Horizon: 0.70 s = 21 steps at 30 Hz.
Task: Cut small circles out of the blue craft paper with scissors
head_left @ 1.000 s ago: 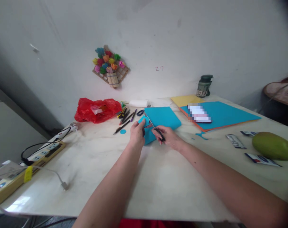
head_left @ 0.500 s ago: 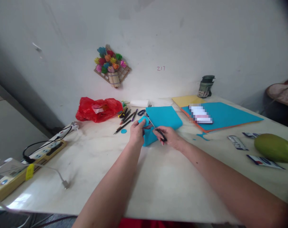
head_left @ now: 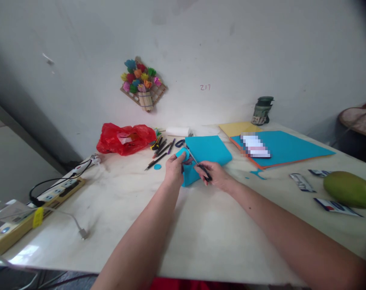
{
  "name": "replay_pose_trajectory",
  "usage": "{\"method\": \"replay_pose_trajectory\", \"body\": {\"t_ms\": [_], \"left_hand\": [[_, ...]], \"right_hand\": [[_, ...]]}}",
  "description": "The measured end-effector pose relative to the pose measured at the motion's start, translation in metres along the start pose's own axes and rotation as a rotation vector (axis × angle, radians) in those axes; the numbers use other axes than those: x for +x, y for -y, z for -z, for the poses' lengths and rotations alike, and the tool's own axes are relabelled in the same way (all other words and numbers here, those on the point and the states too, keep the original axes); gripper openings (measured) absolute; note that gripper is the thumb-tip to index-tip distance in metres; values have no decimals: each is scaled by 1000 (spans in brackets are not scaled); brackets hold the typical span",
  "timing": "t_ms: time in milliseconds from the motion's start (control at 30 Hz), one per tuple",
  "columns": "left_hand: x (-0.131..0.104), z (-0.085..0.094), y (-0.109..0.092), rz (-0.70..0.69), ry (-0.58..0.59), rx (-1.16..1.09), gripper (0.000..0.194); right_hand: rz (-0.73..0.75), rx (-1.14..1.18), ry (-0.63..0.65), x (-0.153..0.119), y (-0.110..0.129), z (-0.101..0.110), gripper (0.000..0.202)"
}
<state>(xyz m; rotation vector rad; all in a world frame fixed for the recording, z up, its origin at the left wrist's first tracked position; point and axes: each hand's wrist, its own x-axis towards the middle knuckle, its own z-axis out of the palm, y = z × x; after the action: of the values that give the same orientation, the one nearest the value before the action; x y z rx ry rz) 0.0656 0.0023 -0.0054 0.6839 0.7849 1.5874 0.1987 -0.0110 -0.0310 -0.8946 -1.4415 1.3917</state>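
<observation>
Near the middle of the table, my left hand (head_left: 174, 167) pinches a small piece of blue paper (head_left: 181, 152). My right hand (head_left: 212, 173) is wrapped round the black handles of the scissors (head_left: 204, 171), whose blades point up and left at the edge of the held piece. Beneath and behind both hands lies a larger blue sheet (head_left: 208, 148), bent at its right side. A small blue disc (head_left: 157, 166) rests on the table left of my left hand. Blue scraps (head_left: 257, 173) lie to the right of my right hand.
A red plastic bag (head_left: 125, 139) and several pens (head_left: 161, 150) are at the back left. Coloured sheets (head_left: 294, 147) bear a phone (head_left: 255, 145) at the right, near a green bottle (head_left: 262, 110). A mango (head_left: 348, 189) sits far right; a power strip (head_left: 54, 197) lies left.
</observation>
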Motion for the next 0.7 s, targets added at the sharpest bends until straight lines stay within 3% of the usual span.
{"method": "replay_pose_trajectory", "body": {"t_ms": [300,700], "left_hand": [[-1,1,0,27,66,2,29],[4,6,3,-9,134,54,27]], "right_hand": [[-80,-41,-8,-10,20,-4,22],[-43,-86,67,-10,16,8,34]]}}
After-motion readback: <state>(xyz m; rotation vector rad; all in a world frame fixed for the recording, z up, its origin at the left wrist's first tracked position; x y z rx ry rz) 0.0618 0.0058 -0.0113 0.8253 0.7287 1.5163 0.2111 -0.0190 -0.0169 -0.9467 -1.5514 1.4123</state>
